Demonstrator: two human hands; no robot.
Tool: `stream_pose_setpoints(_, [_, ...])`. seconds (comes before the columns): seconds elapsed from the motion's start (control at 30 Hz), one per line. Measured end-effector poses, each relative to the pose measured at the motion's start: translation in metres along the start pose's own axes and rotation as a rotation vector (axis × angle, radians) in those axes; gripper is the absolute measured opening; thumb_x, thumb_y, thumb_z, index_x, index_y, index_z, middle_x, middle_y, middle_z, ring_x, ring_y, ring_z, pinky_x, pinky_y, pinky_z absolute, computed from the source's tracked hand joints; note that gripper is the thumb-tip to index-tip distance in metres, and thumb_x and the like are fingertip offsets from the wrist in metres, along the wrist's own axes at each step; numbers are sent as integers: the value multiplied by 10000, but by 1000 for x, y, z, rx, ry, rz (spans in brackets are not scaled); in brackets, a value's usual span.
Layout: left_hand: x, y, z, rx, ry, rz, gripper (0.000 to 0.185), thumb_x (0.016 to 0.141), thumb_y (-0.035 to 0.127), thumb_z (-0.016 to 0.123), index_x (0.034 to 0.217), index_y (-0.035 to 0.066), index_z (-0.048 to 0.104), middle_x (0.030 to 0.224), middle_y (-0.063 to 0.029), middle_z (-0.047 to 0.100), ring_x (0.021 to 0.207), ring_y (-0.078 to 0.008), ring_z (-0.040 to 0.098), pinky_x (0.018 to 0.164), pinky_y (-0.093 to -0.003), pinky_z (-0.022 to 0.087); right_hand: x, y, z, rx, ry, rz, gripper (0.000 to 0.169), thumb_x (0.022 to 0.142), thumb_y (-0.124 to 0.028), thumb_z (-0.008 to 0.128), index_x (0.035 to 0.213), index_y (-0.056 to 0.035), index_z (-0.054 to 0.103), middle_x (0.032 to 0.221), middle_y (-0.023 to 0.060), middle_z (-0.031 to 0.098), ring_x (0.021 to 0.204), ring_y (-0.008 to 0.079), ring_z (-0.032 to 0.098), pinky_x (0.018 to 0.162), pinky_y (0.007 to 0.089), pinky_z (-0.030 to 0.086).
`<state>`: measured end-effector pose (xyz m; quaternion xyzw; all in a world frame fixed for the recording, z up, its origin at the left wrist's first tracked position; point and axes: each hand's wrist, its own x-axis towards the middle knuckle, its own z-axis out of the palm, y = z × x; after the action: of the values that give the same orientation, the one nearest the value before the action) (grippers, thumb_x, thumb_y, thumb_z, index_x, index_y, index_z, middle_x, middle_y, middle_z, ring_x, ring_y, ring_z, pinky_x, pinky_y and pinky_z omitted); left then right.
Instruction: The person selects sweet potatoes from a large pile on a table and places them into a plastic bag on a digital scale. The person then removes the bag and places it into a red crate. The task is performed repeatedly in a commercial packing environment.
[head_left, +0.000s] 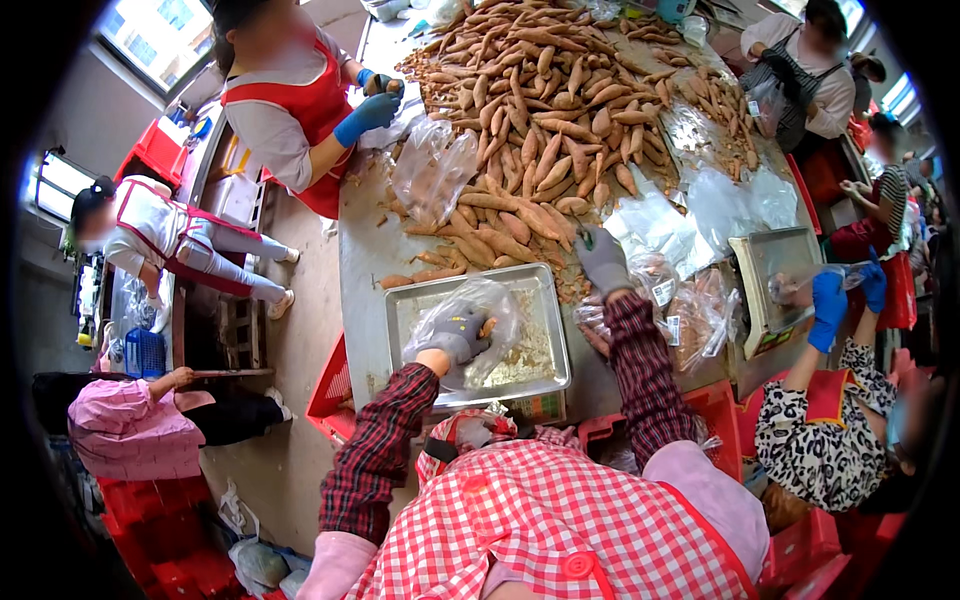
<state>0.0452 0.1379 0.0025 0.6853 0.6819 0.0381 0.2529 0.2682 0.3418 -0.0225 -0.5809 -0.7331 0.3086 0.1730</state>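
A big heap of sweet potatoes (555, 112) covers the metal table (364, 255). My left hand (456, 336), in a grey glove, is at a clear plastic bag (499, 307) over a metal tray (564, 352); a small orange-brown piece shows by its fingers. The tray rests on a scale (536, 407), with pale debris on its bottom. My right hand (602, 259), also gloved in grey, reaches to the heap's near edge, with a small dark tool at its fingers, possibly scissors or a knife. Filled bags of sweet potatoes (694, 319) lie right of my right forearm.
Empty-looking plastic bags (660, 225) lie right of the heap. A second scale with a tray (780, 277) stands at the right, where a co-worker's blue-gloved hands (829, 304) hold a bag. Another co-worker (292, 105) stands at the left edge. Red crates (334, 397) sit below the table.
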Motion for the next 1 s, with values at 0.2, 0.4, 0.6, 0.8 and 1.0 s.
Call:
stream_pose_setpoints(0.2, [4,6,16,-100,-149,-391,486,710,382,713,1058,65,592,1041,-188,635,971,-363,603,827,-410,477,45,-4,62,-274,-155,-2,397,796,-300,630,1132,-97,570,1095,174,616,1007,355,591,830,436,480])
stream_pose_setpoints(0.4, [-16,-3,25,-174,234,-246,376,766,360,672,973,53,603,950,-168,623,870,-338,598,767,-426,472,52,9,78,-253,-151,-100,378,850,-347,588,1100,-66,551,953,171,648,880,338,628,754,434,480])
stream_pose_setpoints(0.6, [-18,40,-55,-252,773,61,234,819,168,636,1008,46,572,948,-145,598,862,-328,583,742,-414,470,1,-9,-18,262,-228,-96,415,848,-444,627,872,-30,632,747,94,628,638,179,583,614,314,456])
stream_pose_setpoints(0.8, [35,86,-94,-50,615,308,343,791,207,645,1091,80,541,995,-144,593,920,-341,573,762,-434,463,-55,-46,-71,936,-613,-221,268,901,-263,612,1007,-17,617,781,-14,605,683,63,543,648,197,445])
stream_pose_setpoints(1.0, [51,81,-75,-181,545,145,321,769,147,658,1059,73,543,954,-152,589,887,-364,572,726,-418,462,-64,-34,-35,458,67,-380,273,903,-217,541,1102,-37,589,887,152,660,824,282,643,740,355,489])
